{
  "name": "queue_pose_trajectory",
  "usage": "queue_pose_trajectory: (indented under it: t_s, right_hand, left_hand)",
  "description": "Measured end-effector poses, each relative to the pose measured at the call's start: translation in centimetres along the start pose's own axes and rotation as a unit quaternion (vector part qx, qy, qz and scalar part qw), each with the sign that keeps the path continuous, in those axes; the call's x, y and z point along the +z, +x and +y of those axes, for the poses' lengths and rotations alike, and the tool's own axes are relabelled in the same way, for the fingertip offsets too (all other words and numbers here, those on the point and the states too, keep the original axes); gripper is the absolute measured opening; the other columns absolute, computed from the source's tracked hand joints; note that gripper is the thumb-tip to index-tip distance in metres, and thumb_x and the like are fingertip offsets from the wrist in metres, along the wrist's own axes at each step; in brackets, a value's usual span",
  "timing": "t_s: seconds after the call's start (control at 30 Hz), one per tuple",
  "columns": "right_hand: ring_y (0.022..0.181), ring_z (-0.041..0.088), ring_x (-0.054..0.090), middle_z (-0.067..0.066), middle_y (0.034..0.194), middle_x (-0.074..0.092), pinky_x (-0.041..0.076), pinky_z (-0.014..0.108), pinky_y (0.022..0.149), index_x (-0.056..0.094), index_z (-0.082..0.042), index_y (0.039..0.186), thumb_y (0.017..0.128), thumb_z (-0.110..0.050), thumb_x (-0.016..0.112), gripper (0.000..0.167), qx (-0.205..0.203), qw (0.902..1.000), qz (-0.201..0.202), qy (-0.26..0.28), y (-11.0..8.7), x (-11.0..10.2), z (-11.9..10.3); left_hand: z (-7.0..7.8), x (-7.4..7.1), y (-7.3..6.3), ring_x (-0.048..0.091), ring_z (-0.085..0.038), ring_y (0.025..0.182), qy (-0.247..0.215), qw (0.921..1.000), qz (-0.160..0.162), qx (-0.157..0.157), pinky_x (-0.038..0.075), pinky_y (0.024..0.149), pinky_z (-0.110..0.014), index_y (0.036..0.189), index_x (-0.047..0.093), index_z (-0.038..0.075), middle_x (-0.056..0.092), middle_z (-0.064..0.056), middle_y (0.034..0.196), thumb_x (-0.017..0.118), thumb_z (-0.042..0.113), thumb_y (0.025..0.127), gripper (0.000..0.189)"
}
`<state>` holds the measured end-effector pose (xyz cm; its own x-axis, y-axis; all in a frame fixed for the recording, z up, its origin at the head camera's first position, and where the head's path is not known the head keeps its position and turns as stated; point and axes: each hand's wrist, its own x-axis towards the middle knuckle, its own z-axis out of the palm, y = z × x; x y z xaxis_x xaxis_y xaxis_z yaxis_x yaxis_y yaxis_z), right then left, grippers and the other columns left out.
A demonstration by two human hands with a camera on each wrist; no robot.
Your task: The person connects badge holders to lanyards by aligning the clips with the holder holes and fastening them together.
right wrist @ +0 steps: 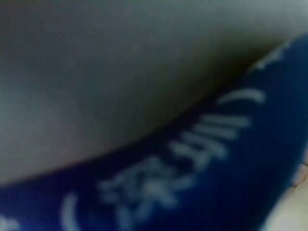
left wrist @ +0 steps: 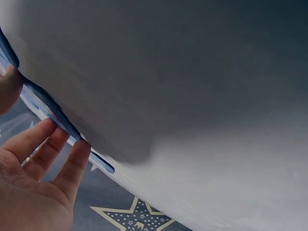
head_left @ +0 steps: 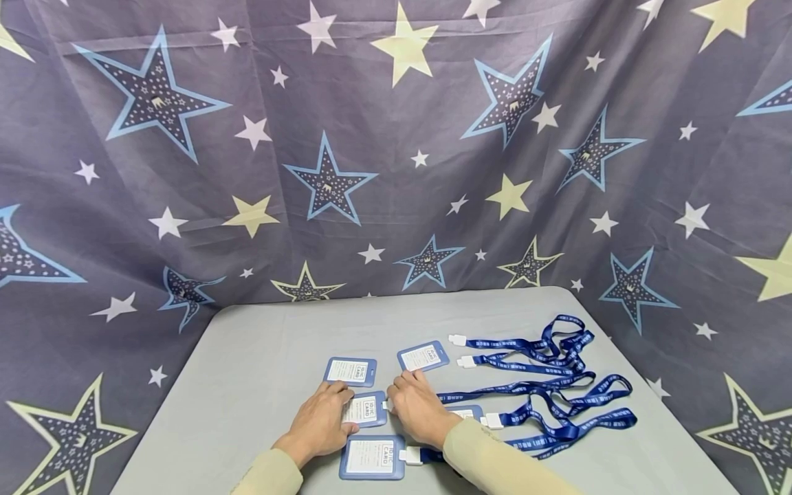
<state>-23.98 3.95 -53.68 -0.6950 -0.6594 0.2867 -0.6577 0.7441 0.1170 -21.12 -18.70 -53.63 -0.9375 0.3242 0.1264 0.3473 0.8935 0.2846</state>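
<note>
Dark cloth (head_left: 346,62) printed with pale, yellow and blue-edged stars is hung behind a light grey table (head_left: 297,337). Near the table's front, a middle card holder (head_left: 364,410), blue with a white insert, is held by the person's left hand (head_left: 323,419), its fingers along the far left side and its thumb at the near edge, a narrow grip that is also seen from the left wrist. At the holder's right end, a small white clip (head_left: 386,405) is held in the curled fingers of the right hand (head_left: 417,405); the exact fingertip placement is hidden. From beneath that hand a blue printed lanyard (head_left: 470,395) is stretched rightward, and a blurred strap is shown close up by the right wrist view. Another holder (head_left: 349,371) is placed just beyond the left fingers, and a tilted holder (head_left: 423,356) beyond the right hand. Nearest the viewer, a front holder (head_left: 372,457) is joined to a clipped lanyard, partly covered by the right sleeve (head_left: 501,459). Farther right, two loose lanyards (head_left: 526,356) are laid out, and a partly hidden holder (head_left: 468,411) is met by a white connector (head_left: 493,421).
</note>
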Motion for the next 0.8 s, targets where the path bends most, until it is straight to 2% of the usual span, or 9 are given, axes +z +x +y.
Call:
queue_pose_trajectory:
  t_s: [0.43, 0.6, 0.8]
  right_hand:
    - [0.085, 0.013, 0.051, -0.008, 0.081, 0.058, 0.038, 0.027, 0.078, 0.068, -0.018, 0.088, 0.086, -0.027, 0.078, 0.014, -0.018, 0.9991, 0.033, -0.018, -0.2, 0.7, -0.1]
    - [0.085, 0.012, 0.051, -0.009, 0.082, 0.059, 0.037, 0.027, 0.078, 0.068, -0.018, 0.089, 0.088, -0.029, 0.077, 0.015, -0.012, 0.9995, 0.025, -0.013, -0.4, 0.4, 0.0]
    - [0.089, 0.011, 0.052, -0.009, 0.09, 0.066, 0.037, 0.029, 0.083, 0.072, -0.02, 0.095, 0.087, -0.03, 0.08, 0.016, 0.002, 1.0, 0.006, -0.001, -0.4, -0.3, 0.2]
  left_hand:
    - [0.0, -0.1, 0.0, 0.052, -0.037, 0.131, 0.005, 1.0, -0.004, 0.006, 0.044, 0.112, -0.054, 0.129, 0.066, -0.001, 0.059, -0.017, 0.137, 0.09, 0.032, 0.078, 0.065]
    - [0.0, 0.0, 0.0, 0.052, -0.038, 0.131, 0.002, 1.0, -0.003, 0.007, 0.044, 0.111, -0.055, 0.128, 0.066, -0.002, 0.059, -0.017, 0.137, 0.09, 0.032, 0.077, 0.066]
    - [-0.1, 0.0, 0.0, 0.053, -0.036, 0.13, 0.008, 0.9999, 0.001, 0.007, 0.045, 0.11, -0.053, 0.129, 0.066, 0.0, 0.06, -0.014, 0.136, 0.09, 0.033, 0.077, 0.066]
